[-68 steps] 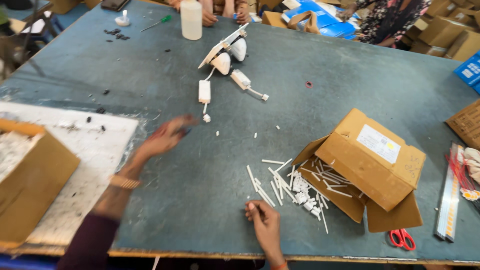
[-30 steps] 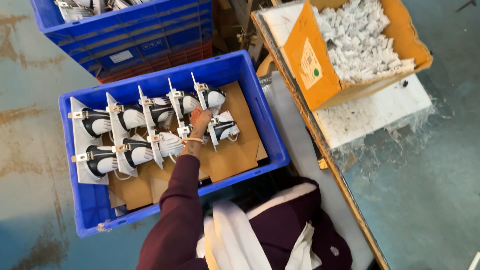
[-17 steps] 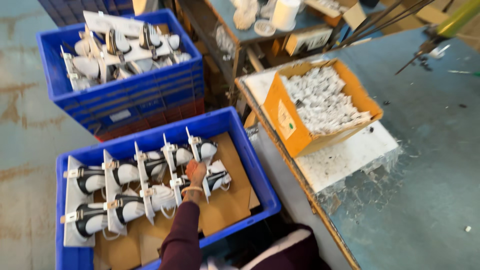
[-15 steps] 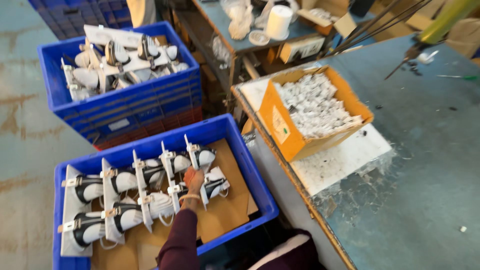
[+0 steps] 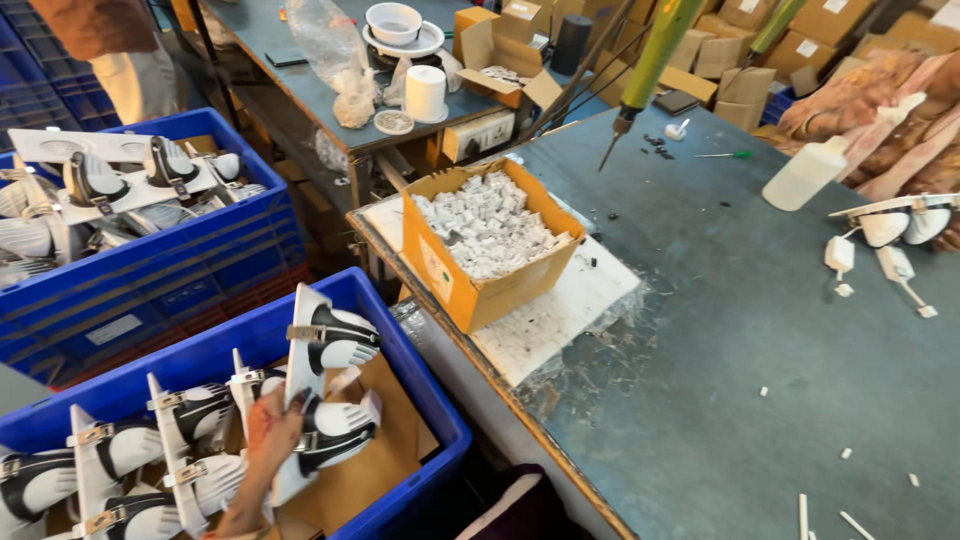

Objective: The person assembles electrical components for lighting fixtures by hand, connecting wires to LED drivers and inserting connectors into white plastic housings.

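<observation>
since half a second ago the view has swung right along the workbench, and the left hand (image 5: 268,440) has lifted a white-and-black lamp fitting (image 5: 325,385) clear of its neighbours. its fingers are clenched round the fitting's white backing plate, holding it upright above the blue crate (image 5: 400,345) with its cardboard liner (image 5: 365,475). other fittings (image 5: 120,460) lie in rows in the crate to the left. on the bench edge sits an open cardboard box of small white parts (image 5: 487,228). no right hand shows.

Hand (image 5: 268,440): in crate (image 5: 420,395), on fixture (image 5: 325,385).
Parts box (image 5: 490,235): up right, on surface (image 5: 760,330).
Second crate (image 5: 150,270): behind, left.
</observation>
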